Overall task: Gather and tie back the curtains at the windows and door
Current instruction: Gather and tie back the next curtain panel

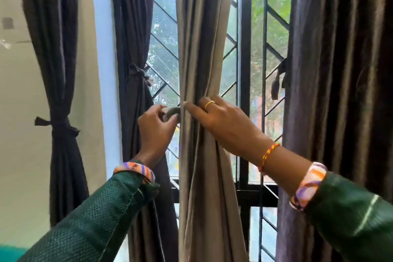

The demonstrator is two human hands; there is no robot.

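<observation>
Hanging in front of the black metal window grille (244, 70), the gathered taupe fabric curtain (200, 49) falls in long folds down the middle of the view, pinched narrower at hand height. The left hand (155, 127) is at the curtain's left edge, its fingers curled and its thumb and fingertips pinching a short grey-brown fabric tie strip (171, 112) that comes out from the curtain's edge. The right hand (221, 117), wearing a thin gold ring (209, 104), lies across the front of the curtain with its fingers stretched out nearly straight, pressing the folds; its fingertips reach the left edge, just beside the strip. Whether those fingertips also grip the strip cannot be told.

Left of it, a dark brown curtain (134, 27) is tied back with a knotted band (139, 71). Farther left, against the cream wall (12, 134), a second dark curtain (53, 49) is cinched by a tie (58, 124). At the right hangs a third dark brown curtain (340, 70) with a loose tie end (278, 83) dangling at its edge. Both arms wear dark green sleeves (95, 225) with striped cuffs, and a red-and-yellow thread bracelet (268, 156) circles the right wrist.
</observation>
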